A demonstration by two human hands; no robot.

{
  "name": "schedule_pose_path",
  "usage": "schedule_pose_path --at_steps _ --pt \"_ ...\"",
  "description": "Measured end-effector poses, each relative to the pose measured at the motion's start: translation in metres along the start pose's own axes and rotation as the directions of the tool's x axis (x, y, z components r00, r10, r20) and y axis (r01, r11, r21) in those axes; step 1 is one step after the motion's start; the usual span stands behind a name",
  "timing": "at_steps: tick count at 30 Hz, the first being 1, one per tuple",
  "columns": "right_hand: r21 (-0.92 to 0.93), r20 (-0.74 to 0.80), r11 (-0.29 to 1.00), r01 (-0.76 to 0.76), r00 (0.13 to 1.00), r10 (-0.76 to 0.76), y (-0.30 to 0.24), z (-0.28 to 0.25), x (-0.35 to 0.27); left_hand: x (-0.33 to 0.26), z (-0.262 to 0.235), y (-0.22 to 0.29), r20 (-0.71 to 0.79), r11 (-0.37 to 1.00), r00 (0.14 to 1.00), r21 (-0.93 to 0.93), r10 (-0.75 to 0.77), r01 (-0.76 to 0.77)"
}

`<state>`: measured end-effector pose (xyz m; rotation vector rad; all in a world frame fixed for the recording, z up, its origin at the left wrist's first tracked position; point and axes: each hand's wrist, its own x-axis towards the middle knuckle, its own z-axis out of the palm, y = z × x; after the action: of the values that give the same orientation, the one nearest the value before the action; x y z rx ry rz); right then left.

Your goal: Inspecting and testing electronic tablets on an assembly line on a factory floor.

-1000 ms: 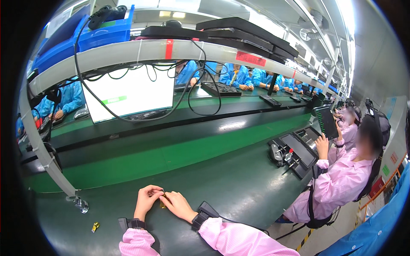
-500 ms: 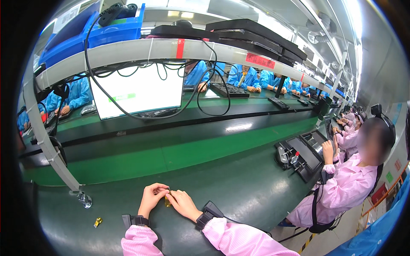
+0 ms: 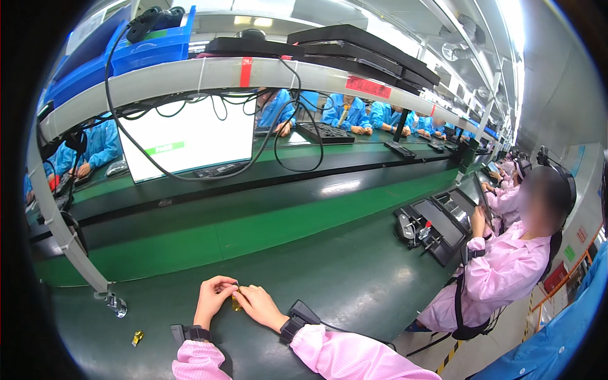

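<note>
Fingertip work on a small gold piece (image 3: 237, 304)

The gold piece is between the two hands, just over the counter (image 3: 329, 272). The left hand (image 3: 214, 299) pinches its upper end between thumb and bent fingers; the right hand (image 3: 259, 306) appears to grip it too, fingers curled over it from the other side.

So small and thin-looking a thing probably wants a light pinch: one hand steadying, the other making small movements, with no hard pull that might crease it. Working low over the counter would help if it slipped.

Hard to make out: the fingers cover most of the gold piece, and a dark bit at their tips is too small to identify. A second gold piece (image 3: 137, 337) lies apart, to the left; its details are unclear. Both forearms are cut off below.
</note>
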<state>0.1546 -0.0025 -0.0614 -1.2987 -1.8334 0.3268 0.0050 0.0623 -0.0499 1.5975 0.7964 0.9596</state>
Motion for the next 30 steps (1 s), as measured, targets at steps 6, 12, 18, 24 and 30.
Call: schedule_pose_path --at_steps 6,12,18,24,30 --pt "-0.013 0.02 1.0 -0.004 1.0 0.005 -0.0016 -0.0013 -0.0006 -0.0012 0.0004 0.0018 -0.016 1.0 1.0 -0.002 0.005 -0.005" --pt "-0.01 0.005 1.0 -0.006 1.0 0.006 -0.0019 -0.0027 0.0008 0.0004 0.0006 -0.0001 -0.003 1.0 1.0 0.006 0.008 -0.008" --pt "-0.009 0.013 1.0 0.004 1.0 -0.004 0.0006 0.0005 0.0003 -0.0002 -0.0014 -0.0048 -0.002 1.0 1.0 0.011 0.016 -0.016" --pt "-0.017 0.042 1.0 -0.024 0.999 0.025 -0.0013 -0.0025 0.0003 -0.0008 0.0002 -0.0024 0.008 1.0 1.0 0.015 -0.005 0.005" --pt "-0.023 -0.004 1.0 0.01 1.0 -0.011 0.0022 0.0017 -0.0002 0.0015 0.0025 -0.003 -0.008 0.999 0.999 -0.039 0.035 -0.035"
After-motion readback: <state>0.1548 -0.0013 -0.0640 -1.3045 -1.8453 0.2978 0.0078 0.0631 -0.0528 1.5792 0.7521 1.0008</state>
